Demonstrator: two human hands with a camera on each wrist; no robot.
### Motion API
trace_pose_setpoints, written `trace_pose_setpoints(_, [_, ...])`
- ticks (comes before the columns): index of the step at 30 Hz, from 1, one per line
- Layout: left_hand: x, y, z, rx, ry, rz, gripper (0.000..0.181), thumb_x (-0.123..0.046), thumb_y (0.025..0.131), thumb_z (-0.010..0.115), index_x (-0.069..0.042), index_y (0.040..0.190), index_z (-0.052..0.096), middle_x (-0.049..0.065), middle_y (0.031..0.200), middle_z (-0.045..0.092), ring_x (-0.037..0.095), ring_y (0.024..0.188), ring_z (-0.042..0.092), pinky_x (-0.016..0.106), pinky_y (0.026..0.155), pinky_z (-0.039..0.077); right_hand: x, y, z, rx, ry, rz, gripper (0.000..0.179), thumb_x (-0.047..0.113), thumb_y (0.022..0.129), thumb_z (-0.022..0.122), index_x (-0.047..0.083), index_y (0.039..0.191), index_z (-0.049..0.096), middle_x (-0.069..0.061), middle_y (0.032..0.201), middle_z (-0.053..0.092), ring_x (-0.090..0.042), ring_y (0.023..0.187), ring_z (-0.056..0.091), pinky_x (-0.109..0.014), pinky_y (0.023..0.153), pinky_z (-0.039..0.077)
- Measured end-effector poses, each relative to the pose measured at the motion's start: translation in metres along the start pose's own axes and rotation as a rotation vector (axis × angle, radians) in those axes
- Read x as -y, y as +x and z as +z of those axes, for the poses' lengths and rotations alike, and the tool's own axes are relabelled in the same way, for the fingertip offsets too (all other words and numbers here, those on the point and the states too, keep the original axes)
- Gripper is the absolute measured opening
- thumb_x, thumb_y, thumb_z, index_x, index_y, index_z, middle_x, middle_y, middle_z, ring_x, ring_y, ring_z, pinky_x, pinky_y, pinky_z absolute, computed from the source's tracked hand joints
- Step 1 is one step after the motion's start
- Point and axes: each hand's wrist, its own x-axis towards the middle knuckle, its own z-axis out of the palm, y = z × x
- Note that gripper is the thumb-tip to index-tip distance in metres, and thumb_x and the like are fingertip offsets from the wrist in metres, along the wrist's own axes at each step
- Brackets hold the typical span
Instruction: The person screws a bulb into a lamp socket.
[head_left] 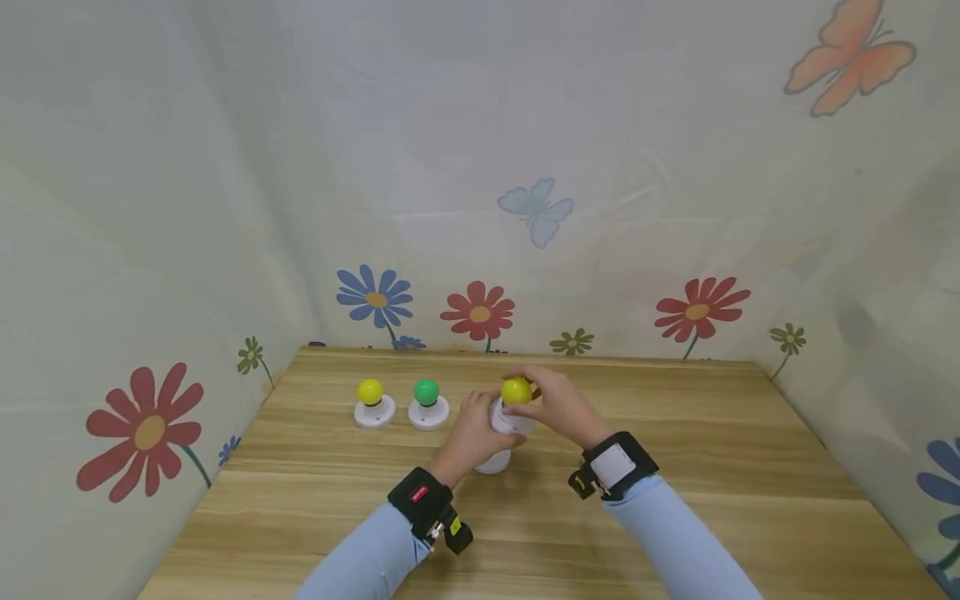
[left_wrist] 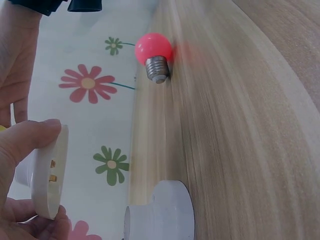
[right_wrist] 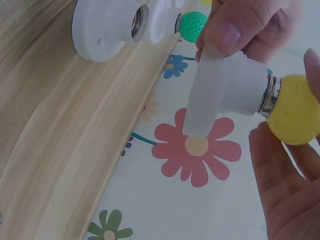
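My left hand [head_left: 468,435] grips a white round lamp socket [right_wrist: 235,87] by its base, lifted above the table. A yellow bulb [right_wrist: 294,112] stands in the socket's mouth, some of its metal thread showing. Thumb and fingers of my right hand [head_left: 558,407] pinch this bulb. Two brass contacts show inside the socket's underside in the left wrist view. Below the left hand, a second white socket [head_left: 493,462] with no bulb in it sits on the table. A pinkish-red bulb [left_wrist: 153,49] lies on the tabletop, hidden in the head view.
Left of my hands, two sockets stand on the wooden table [head_left: 675,467], one with a yellow bulb [head_left: 370,392], the other with a green bulb [head_left: 427,392]. A cloth [head_left: 645,167] printed with flowers and butterflies hangs behind and along the sides.
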Motion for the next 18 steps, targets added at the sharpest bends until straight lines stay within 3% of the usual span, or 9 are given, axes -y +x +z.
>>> trace_pose_setpoints(8, [0.000,-0.001,-0.001,-0.013,0.001,0.008,0.078,-0.033,0.075,0.083,-0.002,0.137,0.048,0.014,0.125,0.052,0.028,0.113,0.050,0.049,0.097,0.047,0.001,-0.006,-0.007,0.095,0.141,-0.053,0.053,0.021,0.094,0.062,0.005,0.142,0.046,-0.018,0.142,0.050,-0.034,0.128,0.051,-0.052,0.096,0.048])
trace_pose_setpoints(12, [0.001,0.000,-0.001,-0.012,0.006,0.008,0.080,-0.035,0.075,0.083,-0.002,0.138,0.047,0.015,0.126,0.052,0.029,0.115,0.049,0.050,0.097,0.047,0.000,-0.008,-0.009,0.123,0.137,-0.062,0.053,0.021,0.098,0.056,0.005,0.146,0.041,-0.017,0.146,0.046,-0.035,0.131,0.048,-0.054,0.099,0.046])
trace_pose_setpoints(18, [0.001,0.000,-0.001,-0.006,0.022,0.006,0.080,-0.035,0.074,0.083,-0.001,0.137,0.047,0.014,0.124,0.053,0.028,0.113,0.050,0.049,0.095,0.049,0.000,-0.005,-0.012,0.135,0.145,-0.092,0.052,0.014,0.096,0.059,0.005,0.144,0.043,-0.018,0.145,0.047,-0.034,0.130,0.049,-0.048,0.098,0.048])
